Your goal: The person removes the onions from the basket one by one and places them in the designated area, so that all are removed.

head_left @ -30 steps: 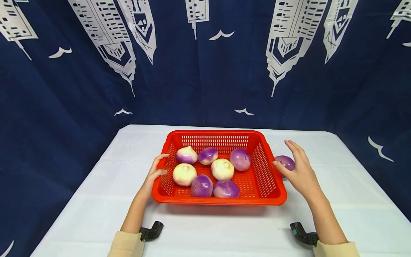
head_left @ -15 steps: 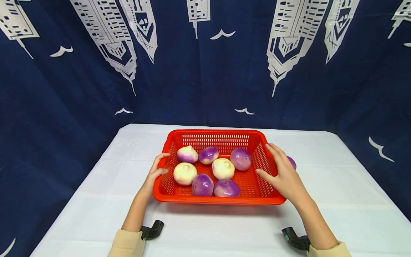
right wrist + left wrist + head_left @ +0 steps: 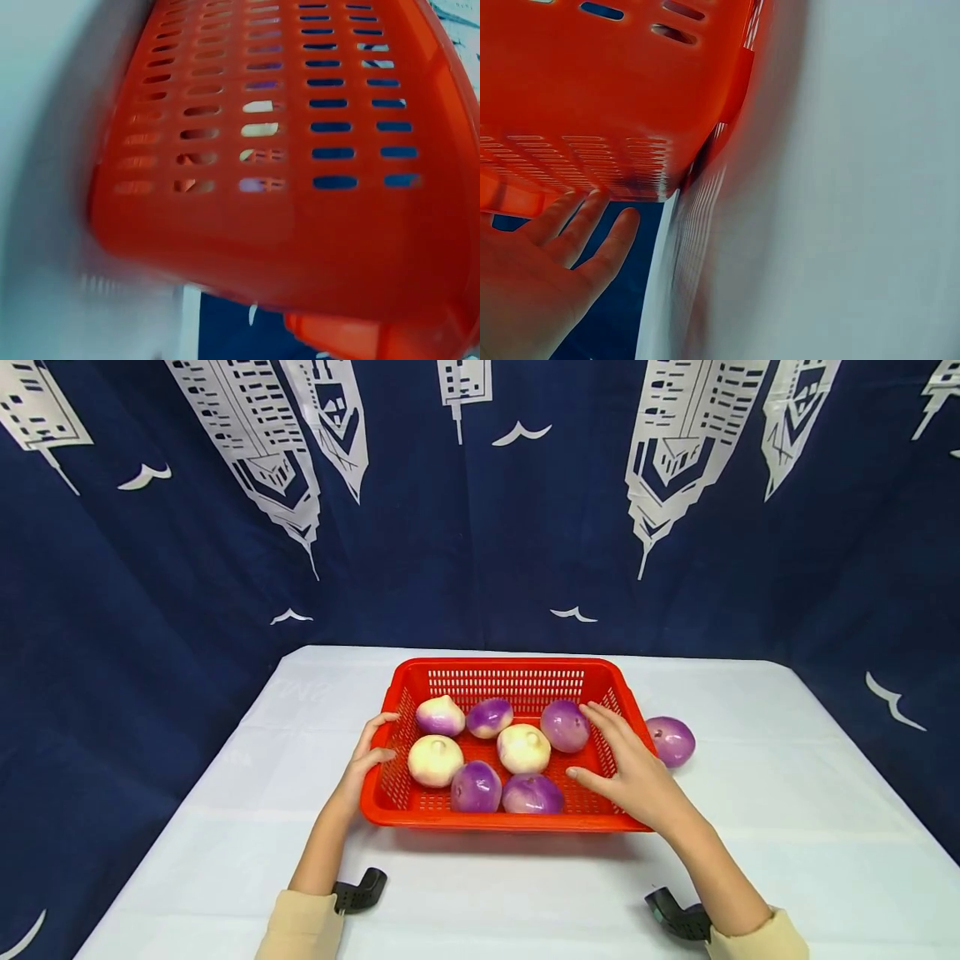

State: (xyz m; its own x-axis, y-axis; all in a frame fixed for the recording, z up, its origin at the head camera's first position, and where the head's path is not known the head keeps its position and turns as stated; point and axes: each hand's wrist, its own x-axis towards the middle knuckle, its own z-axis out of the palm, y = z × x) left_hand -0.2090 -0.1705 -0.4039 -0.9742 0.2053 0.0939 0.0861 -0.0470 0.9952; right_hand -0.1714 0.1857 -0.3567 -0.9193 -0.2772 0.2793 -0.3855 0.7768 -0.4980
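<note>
A red plastic basket (image 3: pixel 502 821) sits on the white tabletop, holding several round purple-and-white turnips. My left hand (image 3: pixel 358 768) grips the basket's left rim, thumb and a finger over the edge. In the left wrist view, other fingers (image 3: pixel 577 232) lie against the outer wall. Over the basket's right side is my right hand (image 3: pixel 637 777), its fingers spread, holding nothing. Its fingertips overlap a purple turnip (image 3: pixel 565 726) at the right; whether they touch cannot be told. The right wrist view shows the basket's outer wall (image 3: pixel 285 247), but no clear part of the hand.
Another purple turnip (image 3: pixel 672 742) lies on the table outside the basket, just past its right side. A dark blue curtain (image 3: pixel 480 527) with white buildings and birds hangs behind the table (image 3: pixel 787 810).
My right hand has moved left, from beside the outside turnip to over the basket, uncovering that turnip. My left hand stays at the left rim. The whole head view has shifted slightly.
</note>
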